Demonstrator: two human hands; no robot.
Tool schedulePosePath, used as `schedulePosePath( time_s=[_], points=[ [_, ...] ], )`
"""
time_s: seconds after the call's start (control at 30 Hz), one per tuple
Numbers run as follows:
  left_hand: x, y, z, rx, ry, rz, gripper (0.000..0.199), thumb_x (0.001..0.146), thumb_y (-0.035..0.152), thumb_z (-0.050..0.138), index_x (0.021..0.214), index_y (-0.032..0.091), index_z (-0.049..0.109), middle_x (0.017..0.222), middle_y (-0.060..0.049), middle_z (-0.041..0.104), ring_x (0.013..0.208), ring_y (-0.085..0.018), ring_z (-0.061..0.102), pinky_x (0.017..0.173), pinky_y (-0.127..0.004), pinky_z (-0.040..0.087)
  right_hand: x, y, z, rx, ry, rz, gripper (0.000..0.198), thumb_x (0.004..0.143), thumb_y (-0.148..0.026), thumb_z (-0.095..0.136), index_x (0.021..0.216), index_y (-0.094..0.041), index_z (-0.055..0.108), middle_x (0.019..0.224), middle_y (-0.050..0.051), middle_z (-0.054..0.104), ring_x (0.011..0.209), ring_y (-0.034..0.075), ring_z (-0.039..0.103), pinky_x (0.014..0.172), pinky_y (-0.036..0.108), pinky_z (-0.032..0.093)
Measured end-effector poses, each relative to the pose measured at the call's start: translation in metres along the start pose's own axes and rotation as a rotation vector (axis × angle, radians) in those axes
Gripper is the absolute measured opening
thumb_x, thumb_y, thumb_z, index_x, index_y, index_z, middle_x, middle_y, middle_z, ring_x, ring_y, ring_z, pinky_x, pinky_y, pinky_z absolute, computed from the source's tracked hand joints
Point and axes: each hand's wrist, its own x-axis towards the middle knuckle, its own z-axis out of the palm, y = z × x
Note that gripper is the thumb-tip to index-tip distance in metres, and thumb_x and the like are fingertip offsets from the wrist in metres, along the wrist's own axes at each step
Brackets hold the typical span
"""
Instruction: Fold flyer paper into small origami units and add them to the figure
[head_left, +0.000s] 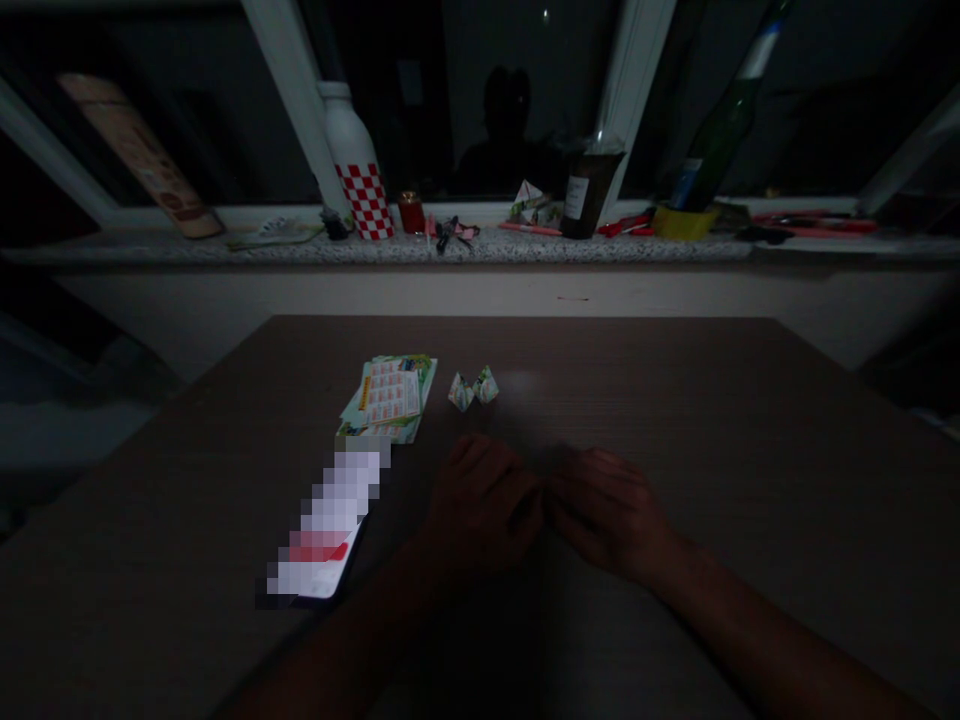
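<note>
My left hand (pixel 487 495) rests low over the brown table, its fingers curled and its thumb and forefinger pinched together. Almost meeting it at the fingertips is my right hand (pixel 607 505), closed too, with its fingers bent and pressed together. Anything between them is hidden in the dark. Just beyond my left hand stand small folded paper shapes (pixel 486 385) with pointed tips, made of printed paper. To their left lies a loose stack of printed paper slips (pixel 390 392) in green and white. Nearer to me, left of my left forearm, a phone (pixel 330 575) lies with its screen lit, mostly blurred out.
The table (pixel 735 400) ends at a wall below a speckled stone windowsill (pixel 487 245). On the sill stand a red-and-white checked bottle (pixel 360 165), a dark drink cup (pixel 589 190), a green glass bottle (pixel 720 130), a tan cylinder (pixel 142 155) and a small red jar (pixel 410 212).
</note>
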Motion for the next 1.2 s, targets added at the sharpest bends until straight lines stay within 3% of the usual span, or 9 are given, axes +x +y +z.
schedulePosePath(
  time_s=[0.7, 0.93, 1.1, 1.2],
  points=[
    [0.001, -0.012, -0.004, 0.069, 0.006, -0.12, 0.008, 0.076, 0.018, 0.056, 0.068, 0.017, 0.057, 0.072, -0.004, 0.058, 0.071, -0.018, 0.052, 0.071, -0.034, 0.042, 0.002, -0.002, -0.004, 0.01, 0.09, -0.077, 0.02, 0.078, -0.008, 0.064, 0.096, -0.014, 0.064, 0.077, 0.006, 0.069, 0.068, 0.018, 0.062, 0.063, 0.034, 0.05],
    [-0.001, -0.029, -0.008, 0.12, 0.009, -0.171, 0.007, 0.074, 0.017, 0.058, 0.068, 0.017, 0.056, 0.072, -0.003, 0.057, 0.072, -0.019, 0.052, 0.07, -0.034, 0.042, -0.002, 0.003, -0.01, 0.031, 0.147, -0.056, 0.026, 0.074, -0.005, 0.067, 0.098, -0.015, 0.064, 0.079, 0.007, 0.07, 0.071, 0.019, 0.063, 0.064, 0.035, 0.051],
    [-0.004, -0.031, -0.013, 0.016, 0.037, -0.264, 0.002, 0.076, 0.017, 0.058, 0.076, 0.018, 0.056, 0.081, -0.005, 0.059, 0.081, -0.02, 0.055, 0.074, -0.034, 0.046, -0.002, 0.006, -0.013, 0.032, 0.171, -0.043, 0.026, 0.073, -0.004, 0.066, 0.097, -0.014, 0.064, 0.078, 0.007, 0.07, 0.069, 0.018, 0.063, 0.062, 0.034, 0.051],
    [-0.006, -0.021, -0.011, -0.111, -0.024, -0.237, 0.02, 0.076, 0.021, 0.062, 0.095, 0.016, 0.059, 0.098, -0.009, 0.061, 0.093, -0.021, 0.057, 0.08, -0.036, 0.048, -0.002, 0.006, -0.011, 0.046, 0.163, -0.033, 0.026, 0.074, -0.004, 0.066, 0.097, -0.015, 0.064, 0.078, 0.007, 0.07, 0.069, 0.018, 0.063, 0.063, 0.034, 0.051]
  ],
)
